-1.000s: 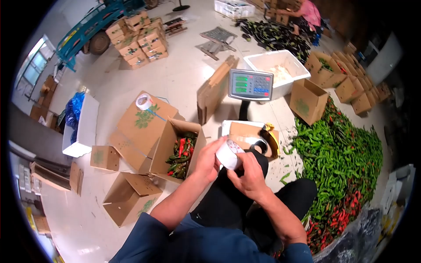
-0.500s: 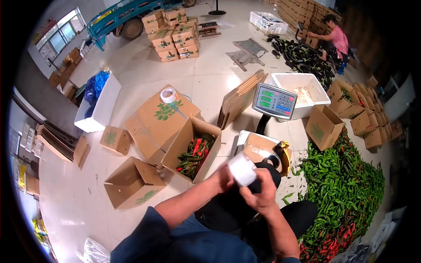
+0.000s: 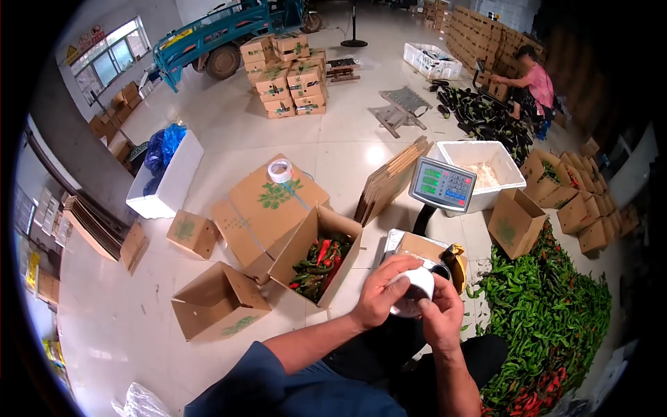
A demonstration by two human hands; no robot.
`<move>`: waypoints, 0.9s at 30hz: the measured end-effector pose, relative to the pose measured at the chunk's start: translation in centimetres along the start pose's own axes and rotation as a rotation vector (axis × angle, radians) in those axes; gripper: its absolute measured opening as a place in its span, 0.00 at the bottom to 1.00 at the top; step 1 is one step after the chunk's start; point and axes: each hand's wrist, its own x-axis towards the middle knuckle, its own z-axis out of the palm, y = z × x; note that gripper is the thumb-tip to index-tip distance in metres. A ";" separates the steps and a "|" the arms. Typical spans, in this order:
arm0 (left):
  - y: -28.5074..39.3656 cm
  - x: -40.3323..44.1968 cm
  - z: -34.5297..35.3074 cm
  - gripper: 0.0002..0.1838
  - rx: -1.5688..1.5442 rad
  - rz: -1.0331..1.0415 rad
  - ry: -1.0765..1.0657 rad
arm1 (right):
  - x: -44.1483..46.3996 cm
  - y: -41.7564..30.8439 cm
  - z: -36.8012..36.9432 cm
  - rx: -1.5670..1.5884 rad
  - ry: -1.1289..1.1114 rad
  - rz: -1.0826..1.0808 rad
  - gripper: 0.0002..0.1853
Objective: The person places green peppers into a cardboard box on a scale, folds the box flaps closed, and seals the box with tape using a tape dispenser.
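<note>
At 5 o'clock from the view's middle, a wide white-and-clear roll of packing tape [image 3: 421,279] is tilted between 2 bare hands, its hollow core partly showing. The left hand [image 3: 379,297] is partly closed, with its thumb laid over the roll; the right hand [image 3: 445,321] is curled in a pinch at the opposite rim. To handle it well, I'd let the left carry the weight and turn the roll slowly with the right fingertips, pressing lightly so the core keeps its shape and a nail can feel along the surface for any raised edge; squeezing from both sides would likely bind it. Compared with 0.5 s ago, the roll sits lower and further right in view, with its opening easier to see and its outline sharper. The view has shifted too: the grey scale display [image 3: 451,189] at 3 o'clock, the open brown cardboard box of red and green peppers [image 3: 347,258] at 6 and the 2nd white tape roll [image 3: 281,178] at 10 all appear lower, while more of the blue-green cargo vehicle [image 3: 208,40] shows at 11.
</note>
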 end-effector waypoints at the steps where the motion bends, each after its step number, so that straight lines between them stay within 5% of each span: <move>1: -0.3 0.0 1.1 0.24 -0.102 -0.053 0.158 | 0.0 0.6 0.2 0.059 0.033 -0.030 0.29; 3: 0.2 0.2 2.5 0.25 -0.514 -0.240 0.286 | 0.1 0.8 1.6 0.069 0.071 -0.104 0.29; 7: -0.4 -0.2 4.5 0.27 -0.547 -0.252 0.319 | -0.3 1.0 1.9 0.119 0.227 -0.173 0.25; 11: -4.1 -4.0 2.8 0.26 0.256 -0.262 -0.319 | 0.0 -0.1 -2.6 -0.172 0.369 -0.295 0.23; 14: -5.6 -6.6 -2.3 0.17 0.664 -0.003 -0.087 | -0.1 0.7 -9.1 -0.510 0.485 -0.385 0.23; 15: -7.6 -8.2 -4.7 0.15 0.713 -0.206 -0.064 | -0.1 1.7 -12.0 -0.529 0.514 -0.363 0.23; 17: -14.3 -13.6 -8.8 0.20 0.248 -1.083 -0.371 | -0.7 3.3 -16.8 -0.534 0.619 -0.191 0.18; 19: -16.7 -20.4 -10.3 0.20 0.275 -1.204 -0.415 | -1.6 3.1 -20.4 -0.224 0.673 0.016 0.12; 21: -17.2 -22.1 -10.5 0.19 0.145 -1.331 -0.337 | -1.9 1.7 -19.3 -0.071 0.712 -0.060 0.10; 27: -11.7 -15.8 -7.6 0.14 -0.152 -1.423 -0.226 | -3.1 1.3 -18.5 -0.392 0.694 -0.085 0.13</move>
